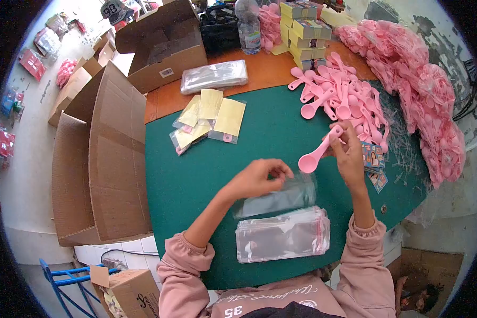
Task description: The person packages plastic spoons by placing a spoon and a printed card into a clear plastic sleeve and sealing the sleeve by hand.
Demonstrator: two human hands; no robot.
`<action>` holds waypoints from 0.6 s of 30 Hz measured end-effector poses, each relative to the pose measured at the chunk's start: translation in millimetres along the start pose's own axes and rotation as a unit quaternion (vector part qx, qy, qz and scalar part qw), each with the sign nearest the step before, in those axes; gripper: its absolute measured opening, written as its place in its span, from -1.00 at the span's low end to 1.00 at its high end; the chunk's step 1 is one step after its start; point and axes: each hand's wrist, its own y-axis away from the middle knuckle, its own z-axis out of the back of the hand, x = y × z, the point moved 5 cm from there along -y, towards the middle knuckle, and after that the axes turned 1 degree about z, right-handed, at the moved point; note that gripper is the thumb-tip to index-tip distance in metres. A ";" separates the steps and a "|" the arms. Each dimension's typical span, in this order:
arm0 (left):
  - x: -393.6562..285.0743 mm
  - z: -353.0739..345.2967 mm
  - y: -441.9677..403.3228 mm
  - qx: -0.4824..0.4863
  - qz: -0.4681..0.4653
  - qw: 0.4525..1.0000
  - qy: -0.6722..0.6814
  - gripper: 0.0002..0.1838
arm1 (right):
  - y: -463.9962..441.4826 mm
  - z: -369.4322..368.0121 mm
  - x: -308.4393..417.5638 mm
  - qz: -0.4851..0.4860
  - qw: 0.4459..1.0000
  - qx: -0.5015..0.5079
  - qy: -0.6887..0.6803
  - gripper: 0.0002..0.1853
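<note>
My right hand (347, 151) holds a pink measuring spoon (317, 155) by its handle, bowl toward the lower left. To its left, my left hand (262, 179) has curled fingers over a blurred clear plastic bag (286, 196); whether they grip it cannot be made out. Just below lies a stack of clear bags (283, 237) on the green table surface (191, 175). A heap of loose pink spoons (350, 95) lies beyond my right hand. Colourful printed cards (375, 159) sit beside my right wrist.
Filled bags with yellow cards (229, 117) lie at the left, near a bundle of plastic sleeves (214, 77). Card stacks (307, 37), a water bottle (248, 26) and bagged pink spoons (424, 90) stand farther back. Open cardboard boxes (116, 159) flank the table's left edge.
</note>
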 end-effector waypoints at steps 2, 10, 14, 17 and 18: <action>20.0 7.3 -1.5 -0.047 0.075 0.985 0.149 -0.82 | 4.6 -0.1 -8.8 0.001 1.000 -0.018 0.004 -0.82; 9.9 11.4 0.5 -0.132 0.103 0.985 0.038 -0.87 | 10.7 -0.5 -3.0 0.069 0.991 -0.118 0.006 -0.81; 10.5 8.2 -1.6 -0.136 0.050 0.989 0.022 -0.88 | 15.4 -2.1 1.3 0.091 0.985 -0.145 0.021 -0.77; -7.8 10.5 -1.6 -0.218 -0.135 0.960 -0.116 -0.88 | 17.8 -4.7 4.8 0.113 0.984 -0.134 0.045 -0.77; -4.8 11.7 -2.5 -0.218 -0.135 0.960 -0.116 -0.88 | 17.4 -8.0 2.4 0.086 0.986 -0.102 0.097 -0.78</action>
